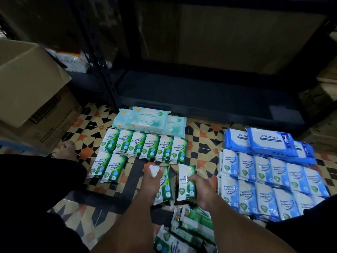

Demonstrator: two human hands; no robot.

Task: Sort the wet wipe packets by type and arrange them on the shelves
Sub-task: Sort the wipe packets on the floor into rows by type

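Tiled floor sort still on, shelf bare: left hand & right hand each grasp a green packet, next pos. beside green rows, w/ edges aligned.

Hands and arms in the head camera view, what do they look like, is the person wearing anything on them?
Both forearms are bare right up to the bottom edge of the picture, with no sleeves in view. The left hand and the right hand are bare too: no gloves, and no rings, watch or wristband that I can make out in this dim light. Dark clothing shows only at the lower left and right edges.
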